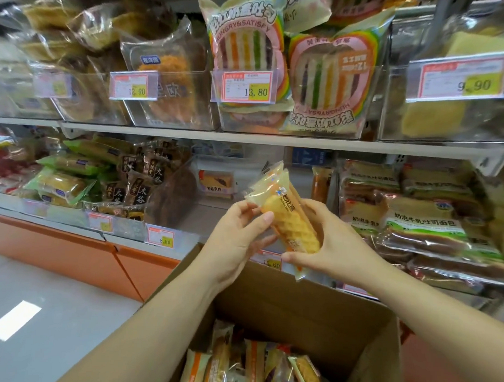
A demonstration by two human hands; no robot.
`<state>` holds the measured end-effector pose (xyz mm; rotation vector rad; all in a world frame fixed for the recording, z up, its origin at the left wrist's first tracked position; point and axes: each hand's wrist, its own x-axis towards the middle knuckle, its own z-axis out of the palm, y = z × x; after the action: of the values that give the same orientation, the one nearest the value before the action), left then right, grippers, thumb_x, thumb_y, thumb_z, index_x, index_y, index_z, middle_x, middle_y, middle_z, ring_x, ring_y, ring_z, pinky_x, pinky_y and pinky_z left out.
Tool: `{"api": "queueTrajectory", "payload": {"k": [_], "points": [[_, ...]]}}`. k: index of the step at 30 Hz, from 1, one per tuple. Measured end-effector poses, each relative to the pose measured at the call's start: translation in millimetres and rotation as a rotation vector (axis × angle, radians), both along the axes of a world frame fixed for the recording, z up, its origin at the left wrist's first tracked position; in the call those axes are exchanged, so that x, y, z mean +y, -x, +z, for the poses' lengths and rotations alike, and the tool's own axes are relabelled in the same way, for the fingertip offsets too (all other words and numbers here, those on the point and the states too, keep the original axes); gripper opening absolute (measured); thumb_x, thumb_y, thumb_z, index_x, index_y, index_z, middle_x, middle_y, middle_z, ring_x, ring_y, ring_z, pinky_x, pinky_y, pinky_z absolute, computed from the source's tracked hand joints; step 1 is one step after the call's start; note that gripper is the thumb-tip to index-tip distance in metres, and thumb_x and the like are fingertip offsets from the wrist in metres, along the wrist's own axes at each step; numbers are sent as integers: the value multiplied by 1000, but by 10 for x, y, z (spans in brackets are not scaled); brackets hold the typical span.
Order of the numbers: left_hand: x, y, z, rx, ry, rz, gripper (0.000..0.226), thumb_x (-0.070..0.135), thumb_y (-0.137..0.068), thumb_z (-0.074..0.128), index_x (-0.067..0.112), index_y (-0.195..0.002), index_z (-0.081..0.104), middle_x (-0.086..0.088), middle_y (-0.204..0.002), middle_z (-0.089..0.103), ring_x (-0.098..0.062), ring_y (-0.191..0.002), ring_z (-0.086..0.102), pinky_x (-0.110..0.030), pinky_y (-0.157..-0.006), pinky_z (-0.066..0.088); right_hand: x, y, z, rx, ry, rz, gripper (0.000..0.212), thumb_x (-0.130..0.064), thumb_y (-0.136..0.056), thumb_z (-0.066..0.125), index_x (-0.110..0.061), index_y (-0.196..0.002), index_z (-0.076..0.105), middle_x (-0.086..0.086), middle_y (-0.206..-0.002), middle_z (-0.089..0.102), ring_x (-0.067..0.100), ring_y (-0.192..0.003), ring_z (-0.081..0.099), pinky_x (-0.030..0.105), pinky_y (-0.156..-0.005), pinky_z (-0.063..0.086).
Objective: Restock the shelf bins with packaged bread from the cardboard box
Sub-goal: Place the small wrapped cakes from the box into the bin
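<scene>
I hold one long bread packet (291, 220) tilted above the open cardboard box (312, 304), my left hand (238, 233) pinching its left edge and my right hand (331, 245) curled round its right side. The box holds at least five more packets (256, 362), cut off at the bottom so I cannot count them all. Behind my two hands, one clear shelf bin (231, 164) holds a single small packet (216, 184), its label blurred.

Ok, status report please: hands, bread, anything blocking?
One bread pack held by left hand and right hand, over the cardboard box. Ahead, clear bin mostly empty. Nothing blocking.
</scene>
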<state>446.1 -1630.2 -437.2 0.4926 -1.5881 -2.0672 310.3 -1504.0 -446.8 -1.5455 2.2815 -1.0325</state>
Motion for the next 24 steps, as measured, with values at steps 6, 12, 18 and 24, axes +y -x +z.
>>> {"api": "queueTrajectory", "payload": {"k": [6, 12, 18, 24], "points": [[24, 147, -33, -60, 84, -103, 57, 27, -66, 83, 21, -114, 54, 5, -104, 70, -15, -103, 66, -30, -83, 54, -9, 54, -69, -49, 28, 44, 83, -63, -61, 72, -43, -129, 28, -23, -115, 52, -2, -99, 56, 27, -83, 52], [-23, 282, 90, -150, 565, 61, 56, 52, -62, 76, 35, -112, 59, 9, -117, 64, -13, -118, 54, -41, -103, 43, -119, 168, -33, 12, 112, 58, 77, -55, -65, 71, -43, -129, 30, -22, -115, 48, 2, -102, 54, 35, -81, 51], [-141, 391, 76, -63, 586, 60, 46, 47, -62, 75, 40, -106, 62, -2, -125, 59, -10, -117, 57, -37, -102, 46, -240, 301, -44, -95, 156, 142, 87, -50, -67, 78, -38, -139, 29, -20, -133, 45, -2, -120, 46, 26, -99, 42], [-446, 677, -72, -72, 609, -50, 38, 37, -73, 78, 47, -105, 58, 9, -121, 61, 1, -113, 56, -24, -100, 43, -426, 389, -157, -123, 100, 4, 86, -43, -68, 79, -39, -137, 29, -15, -133, 48, 2, -120, 47, 25, -101, 40]]}}
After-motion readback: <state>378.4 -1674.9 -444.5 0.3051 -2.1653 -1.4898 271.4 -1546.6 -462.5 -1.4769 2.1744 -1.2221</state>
